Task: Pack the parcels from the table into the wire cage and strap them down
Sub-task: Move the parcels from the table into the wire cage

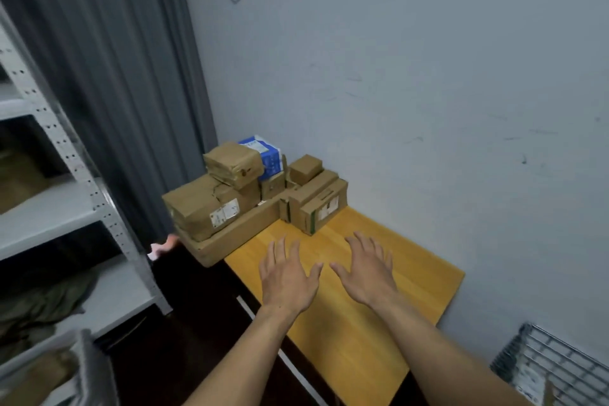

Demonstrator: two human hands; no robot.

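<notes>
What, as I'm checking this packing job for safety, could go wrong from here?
The flat carton under the left stack overhangs the edge of the table; shifting weight on it might tip it to the floor. The wrapped parcel and the small box sit on top of other parcels; pulling lower ones first could topple them. The left hand and right hand are open, gripping nothing yet.

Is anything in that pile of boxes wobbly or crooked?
Yes. The long flat box at the bottom seems to stick out past the left edge of the table, with more stacked on it. The top wrapped parcel sits crooked on the one below.
</notes>
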